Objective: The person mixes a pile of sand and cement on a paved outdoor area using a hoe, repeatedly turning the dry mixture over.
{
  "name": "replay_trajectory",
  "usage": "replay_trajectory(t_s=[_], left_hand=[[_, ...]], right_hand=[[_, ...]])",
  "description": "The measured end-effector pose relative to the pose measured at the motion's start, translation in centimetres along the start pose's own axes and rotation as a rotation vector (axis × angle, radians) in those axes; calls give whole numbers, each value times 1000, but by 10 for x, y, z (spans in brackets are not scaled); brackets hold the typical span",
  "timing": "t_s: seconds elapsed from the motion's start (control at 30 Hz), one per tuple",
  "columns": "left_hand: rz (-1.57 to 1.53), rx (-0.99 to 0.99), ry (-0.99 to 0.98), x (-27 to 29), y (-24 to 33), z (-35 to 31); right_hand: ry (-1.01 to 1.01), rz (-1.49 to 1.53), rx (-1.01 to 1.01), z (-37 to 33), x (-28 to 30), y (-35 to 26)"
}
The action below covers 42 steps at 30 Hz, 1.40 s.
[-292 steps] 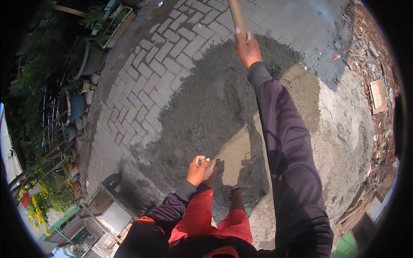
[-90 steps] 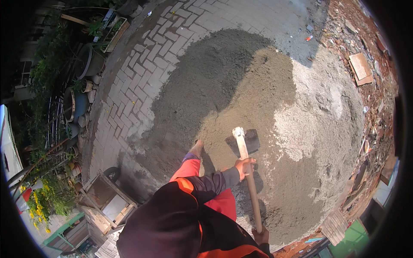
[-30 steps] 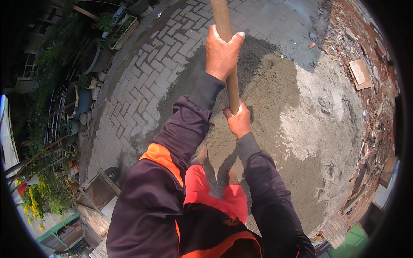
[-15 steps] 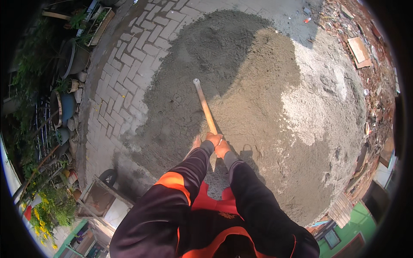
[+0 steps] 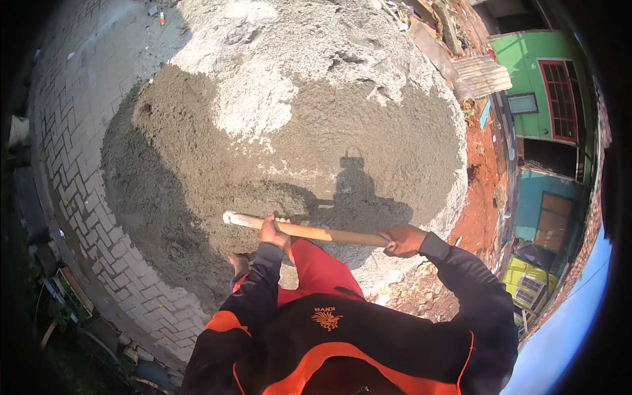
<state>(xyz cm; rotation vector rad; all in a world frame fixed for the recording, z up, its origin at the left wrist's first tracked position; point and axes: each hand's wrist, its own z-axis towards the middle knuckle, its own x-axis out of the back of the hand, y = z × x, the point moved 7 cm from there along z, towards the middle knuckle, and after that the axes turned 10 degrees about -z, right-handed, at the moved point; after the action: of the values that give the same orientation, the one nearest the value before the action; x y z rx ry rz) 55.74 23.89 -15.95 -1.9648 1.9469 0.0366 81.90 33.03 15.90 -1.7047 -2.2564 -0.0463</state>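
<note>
A hoe (image 5: 322,234) with a long wooden handle lies across the view in front of my body, its pale metal end to the left and its blade out of sight. My left hand (image 5: 271,232) is closed round the handle near that metal end. Farther right, my right hand (image 5: 404,240) grips the other end of the handle. Beneath and beyond the hoe spreads a broad mound of wet grey mortar (image 5: 178,112), its left side darkened by shadow. Dry, whitish mix (image 5: 260,99) covers part of the mound's far side.
Grey paving blocks (image 5: 85,191) run along the left. A bare foot (image 5: 238,264) stands at the mortar's near edge. Rubble and a corrugated sheet (image 5: 482,77) lie at the far right, before a green house wall (image 5: 526,66). Reddish soil (image 5: 477,210) borders the mound's right.
The view has turned to the right. My hands, close together on the handle before, are now wide apart. The hoe has swung from pointing away from me to lying crosswise.
</note>
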Motion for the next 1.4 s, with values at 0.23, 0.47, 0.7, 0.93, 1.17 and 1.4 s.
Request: replay_trajectory(t_s=[0.23,0.47,0.7,0.93,1.17,1.4], left_hand=[[95,637,-281,-185,-332,-163],[91,329,-371,-148,-161,-160],[4,-875,-166,-38,330,-287],[328,-1645,238,86,563,-426],[357,-1216,361,197,558,-164],[297,-654,396,239,366,-45]], right_hand=[[632,-523,-752,-298,66,223],[699,-170,-467,-125,-8,186],[328,162,512,186,-69,-301],[370,230,919,289,-66,-729],[295,114,776,477,-131,-730],[85,-163,402,426,-175,-548]])
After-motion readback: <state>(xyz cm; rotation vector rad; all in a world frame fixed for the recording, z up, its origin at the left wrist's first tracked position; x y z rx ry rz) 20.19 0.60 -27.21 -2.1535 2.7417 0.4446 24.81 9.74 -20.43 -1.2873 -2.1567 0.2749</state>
